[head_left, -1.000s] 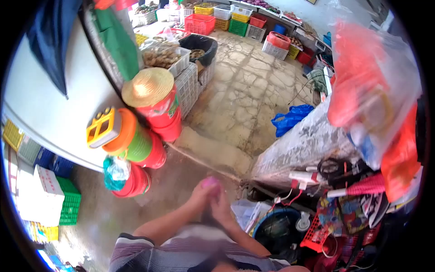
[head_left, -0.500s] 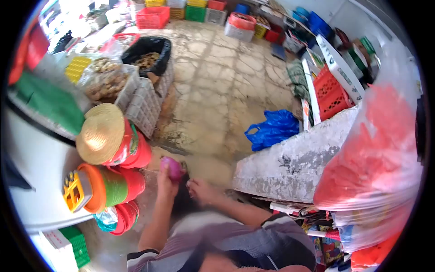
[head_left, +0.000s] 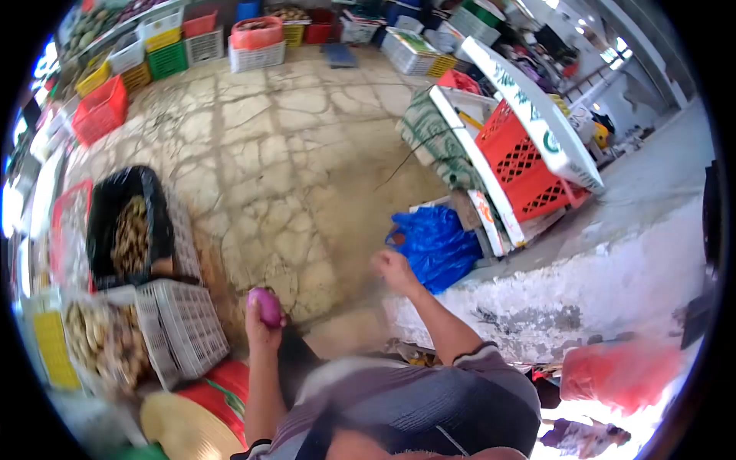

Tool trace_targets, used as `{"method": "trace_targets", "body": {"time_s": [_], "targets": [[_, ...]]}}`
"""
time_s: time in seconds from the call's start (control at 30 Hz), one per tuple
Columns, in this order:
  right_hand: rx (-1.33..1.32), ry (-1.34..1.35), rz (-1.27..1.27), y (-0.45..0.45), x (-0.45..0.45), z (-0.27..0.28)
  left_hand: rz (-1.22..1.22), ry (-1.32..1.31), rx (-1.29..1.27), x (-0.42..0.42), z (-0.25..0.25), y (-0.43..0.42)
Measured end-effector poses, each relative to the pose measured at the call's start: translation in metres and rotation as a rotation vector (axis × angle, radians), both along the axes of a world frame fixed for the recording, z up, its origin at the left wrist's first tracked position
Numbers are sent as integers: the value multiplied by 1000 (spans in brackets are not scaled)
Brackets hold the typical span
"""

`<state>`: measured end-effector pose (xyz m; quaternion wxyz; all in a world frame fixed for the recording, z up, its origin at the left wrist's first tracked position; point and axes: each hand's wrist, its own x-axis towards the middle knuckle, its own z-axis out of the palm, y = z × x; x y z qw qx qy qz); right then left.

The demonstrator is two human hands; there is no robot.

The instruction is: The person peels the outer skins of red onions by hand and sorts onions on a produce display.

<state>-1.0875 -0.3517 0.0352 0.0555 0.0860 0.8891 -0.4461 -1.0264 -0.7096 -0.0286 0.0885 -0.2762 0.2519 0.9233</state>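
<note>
My left hand is closed around a smooth, purple, rounded object; its exact kind does not show. It is held up above the tiled floor, left of my body. My right hand is stretched forward, slightly blurred, with its fingers curled in. Whatever may be inside those fingers is hidden. Just beyond this hand lies a blue plastic bag on the floor against a low wall; whether hand and bag touch, I cannot tell.
To the left stand a white crate, a bag of pale roots and a black-lined crate. A straw hat sits at lower left. At right are a red basket and a low wall. Cracked tiles cover the floor.
My view has swung to the right. My right hand has moved away from the left hand, out toward the blue bag. My left hand still holds the purple object.
</note>
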Motion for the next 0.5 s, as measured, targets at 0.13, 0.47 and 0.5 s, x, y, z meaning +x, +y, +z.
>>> {"method": "trace_targets", "body": {"time_s": [0.13, 0.47, 0.5], "targets": [[209, 148, -37, 16, -120, 29, -31, 12, -55, -104, 27, -83], [384, 568, -640, 121, -290, 177, -156, -67, -173, -279, 81, -148], [390, 538, -665, 138, -306, 179, -189, -115, -141, -296, 68, -143]]}}
